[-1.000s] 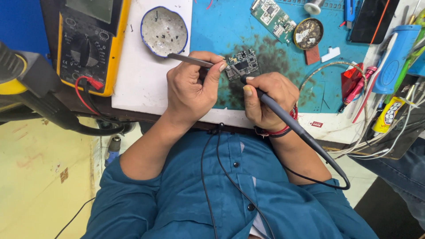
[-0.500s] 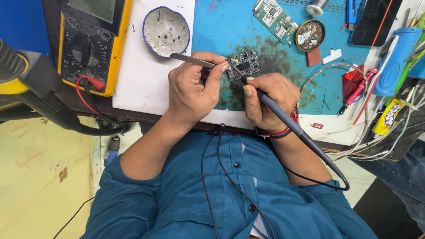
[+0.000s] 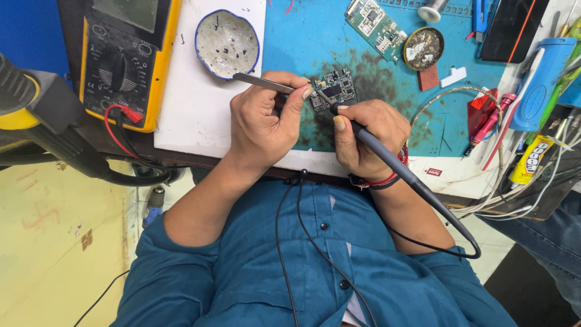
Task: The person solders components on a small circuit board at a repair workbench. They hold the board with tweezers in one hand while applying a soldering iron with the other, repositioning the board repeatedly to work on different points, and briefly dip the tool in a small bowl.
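Observation:
My left hand (image 3: 263,121) pinches metal tweezers (image 3: 260,82), whose tips reach the small dark circuit board (image 3: 336,88) on the blue work mat (image 3: 387,115). My right hand (image 3: 366,136) grips a black soldering iron (image 3: 393,163) like a pen. Its tip touches the board's near edge. The iron's cable loops back past my right forearm.
A yellow multimeter (image 3: 124,60) with red lead sits at the left. A white and blue bowl (image 3: 227,43) holds tiny parts. A green circuit board (image 3: 375,27), a round tin (image 3: 423,48), a blue tool (image 3: 541,75) and tangled wires crowd the right. A black and yellow hose (image 3: 42,115) crosses the left edge.
Both hands stay over the board. The soldering iron tip has shifted slightly along the board; the tweezers hold nearly the same spot.

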The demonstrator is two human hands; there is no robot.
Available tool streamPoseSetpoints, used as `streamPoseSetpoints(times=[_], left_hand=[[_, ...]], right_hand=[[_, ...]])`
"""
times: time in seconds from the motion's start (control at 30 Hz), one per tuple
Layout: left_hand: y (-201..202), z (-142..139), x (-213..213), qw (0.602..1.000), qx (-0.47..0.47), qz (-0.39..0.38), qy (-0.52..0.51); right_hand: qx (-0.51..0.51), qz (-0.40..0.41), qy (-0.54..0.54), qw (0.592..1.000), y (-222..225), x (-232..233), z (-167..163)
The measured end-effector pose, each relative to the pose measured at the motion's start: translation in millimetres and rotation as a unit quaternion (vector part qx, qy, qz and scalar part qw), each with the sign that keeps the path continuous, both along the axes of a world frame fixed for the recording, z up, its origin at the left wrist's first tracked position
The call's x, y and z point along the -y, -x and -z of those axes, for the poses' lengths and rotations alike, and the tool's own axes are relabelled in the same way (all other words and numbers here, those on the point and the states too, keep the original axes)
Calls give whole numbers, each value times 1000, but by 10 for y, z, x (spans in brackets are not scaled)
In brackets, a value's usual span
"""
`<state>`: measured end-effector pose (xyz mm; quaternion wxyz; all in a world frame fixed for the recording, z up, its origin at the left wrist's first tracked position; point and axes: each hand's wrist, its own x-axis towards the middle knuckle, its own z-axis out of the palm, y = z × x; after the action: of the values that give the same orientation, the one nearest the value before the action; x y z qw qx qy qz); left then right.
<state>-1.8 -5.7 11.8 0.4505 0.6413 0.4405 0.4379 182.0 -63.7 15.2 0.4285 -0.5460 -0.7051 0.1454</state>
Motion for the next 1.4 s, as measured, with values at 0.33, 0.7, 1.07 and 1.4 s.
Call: streamPoseSetpoints(times=[0.33,0.7,1.07,1.4], left_hand=[[10,-4,1,1000,4,2,3],[12,-13,6,1000,5,2,9],[4,-15,2,1000,3,1,8],[3,0,9,1000,6,1,6]], right_hand=[[-6,2,5,1000,5,1,4],[-10,3,0,1000,7,5,15],[-7,8,0,1000,-1,11,26],[-3,12,2,1000,-1,18,26]])
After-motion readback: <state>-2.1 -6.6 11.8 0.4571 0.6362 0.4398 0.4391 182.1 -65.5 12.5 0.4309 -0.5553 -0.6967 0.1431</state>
